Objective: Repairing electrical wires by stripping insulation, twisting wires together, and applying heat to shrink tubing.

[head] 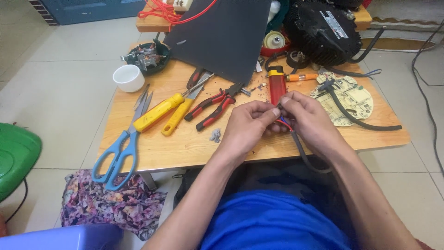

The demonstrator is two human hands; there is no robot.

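- On the left of the wooden desk (152, 148), blue-handled scissors (118, 155) hang over the near edge; a white cup (128, 78) stands further back.
- Yellow-handled screwdrivers (164, 111) and red-and-black pliers (213, 104) lie left of the hands.
- The left hand (247, 125) pinches the wire ends (283, 121) between thumb and forefinger.
- The right hand (309, 119) pinches the same red and blue wire ends, fingertips touching the left's.
- The grey cable (303, 155) drops from the hands over the desk's near edge.
- A red lighter (276, 85) with a yellow top stands just beyond the hands.
- Far right, a black motor (323, 30) carries a white rectangular label (335, 24).
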